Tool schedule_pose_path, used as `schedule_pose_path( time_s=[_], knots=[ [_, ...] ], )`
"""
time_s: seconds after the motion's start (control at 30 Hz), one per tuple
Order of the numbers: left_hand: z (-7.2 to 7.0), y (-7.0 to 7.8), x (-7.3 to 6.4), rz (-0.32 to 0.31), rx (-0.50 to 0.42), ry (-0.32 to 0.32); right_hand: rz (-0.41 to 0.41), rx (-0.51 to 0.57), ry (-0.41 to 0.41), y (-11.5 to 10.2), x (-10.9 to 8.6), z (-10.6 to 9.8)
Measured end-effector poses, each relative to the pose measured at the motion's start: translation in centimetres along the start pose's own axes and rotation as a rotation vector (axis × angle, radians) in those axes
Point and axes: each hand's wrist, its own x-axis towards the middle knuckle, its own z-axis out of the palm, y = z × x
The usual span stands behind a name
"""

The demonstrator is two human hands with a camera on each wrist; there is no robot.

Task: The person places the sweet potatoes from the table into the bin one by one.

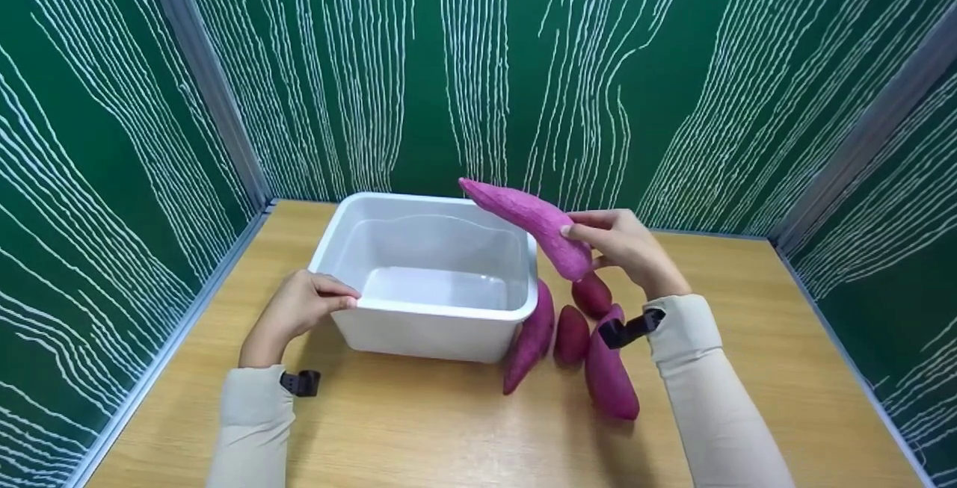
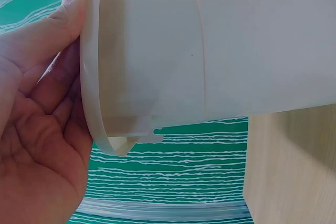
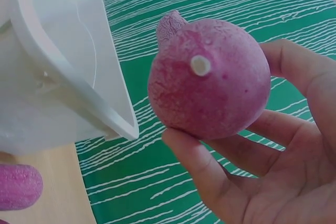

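Note:
My right hand (image 1: 628, 245) pinches a long pink-purple sweet potato (image 1: 527, 215) near its thick end, and its narrow tip reaches left over the bin's right rim. In the right wrist view the sweet potato (image 3: 210, 82) shows end-on, thumb and fingers on either side. A white plastic bin (image 1: 426, 335) stands on the table with its bare floor showing. My left hand (image 1: 299, 309) grips the bin's front-left rim, and the left wrist view shows the thumb and fingers at the rim (image 2: 90, 66).
Right of the bin lie two long sweet potatoes, one against its side (image 1: 532, 338) and another (image 1: 613, 380) partly under my right wrist. Two short dark-red sweet potatoes (image 1: 572, 335) lie between them. Green white-streaked panels (image 1: 478, 62) enclose the wooden table (image 1: 419, 428).

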Motion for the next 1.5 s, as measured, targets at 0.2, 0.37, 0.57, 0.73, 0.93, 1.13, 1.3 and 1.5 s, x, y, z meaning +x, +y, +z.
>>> schedule_pose_path(
  time_s=[0.2,0.37,0.57,0.73,0.93,1.13,1.3,1.5],
  knots=[
    [-0.1,0.0,-0.1,0.004,0.000,-0.001,-0.005,0.003,-0.007,-0.4,0.5,0.9],
    [0.0,-0.1,-0.3,0.038,0.034,0.021,0.002,-0.005,-0.007,-0.6,0.9,1.6],
    [-0.1,0.1,-0.2,0.013,0.022,0.011,0.001,0.037,-0.022,-0.8,1.2,2.4],
    [-0.1,0.2,-0.1,-0.001,0.010,0.005,-0.004,0.047,-0.020,-1.0,1.5,3.1],
    [-0.1,0.1,-0.1,-0.002,0.016,0.008,0.013,0.038,-0.027,-1.2,1.8,3.7],
    [-0.1,0.2,-0.2,-0.009,0.013,0.003,0.014,0.018,-0.027,-1.4,2.0,4.0],
    [-0.1,0.1,-0.1,-0.015,0.013,-0.002,0.027,0.022,-0.028,-1.2,2.2,4.2],
    [-0.1,0.1,-0.2,-0.017,0.011,-0.013,0.040,0.023,-0.030,-1.0,2.5,4.5]
  ],
)
